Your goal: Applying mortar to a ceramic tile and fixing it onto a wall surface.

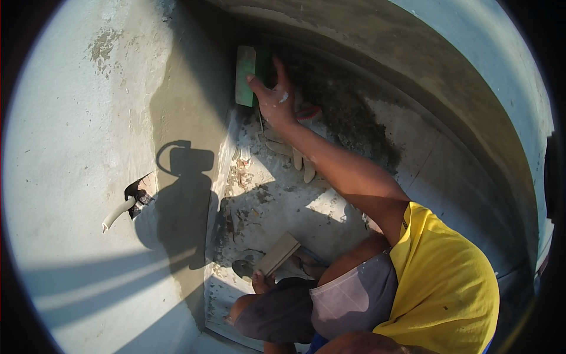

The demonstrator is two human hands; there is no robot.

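Stretched forward into the corner, my right hand (pixel 274 103) is closed on a green plastering float (pixel 246 76). Its thumb lies over the float's edge, and the float stands upright at the left wall. Low in the view, by my left knee, fingers of my left hand (pixel 262 282) close round the near end of a narrow beige board (pixel 278 253); most of that arm is hidden. Under my right wrist, a pale work glove (pixel 298 160) lies on the floor. Dark wet mortar (pixel 348 112) is spread beyond my right forearm.
From a broken hole in the left wall (pixel 88 177) sticks a pale conduit (pixel 118 213). A curved wall (pixel 413 50) with a damp band closes off the far and right sides. Something red (pixel 308 112) shows beside my right wrist. Rubble (pixel 242 168) lies along the wall's foot.
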